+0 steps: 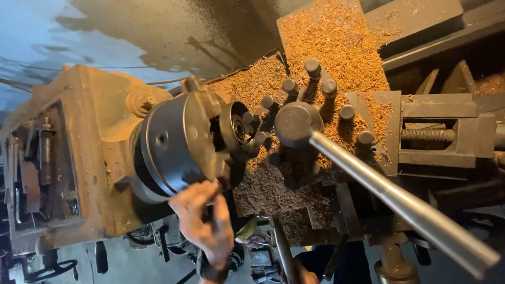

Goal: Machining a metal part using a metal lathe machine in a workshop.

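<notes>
Sawdust-coloured metal shavings cover the bed of the rusty old lathe that fills my view, against a stained blue-grey wall. My left hand reaches up to the round dark steel chuck, fingers loosely curled against its lower rim, holding nothing else that I can see. My right hand, low at the frame's edge, is closed around a slim dark lever handle, well below the chuck.
</notes>
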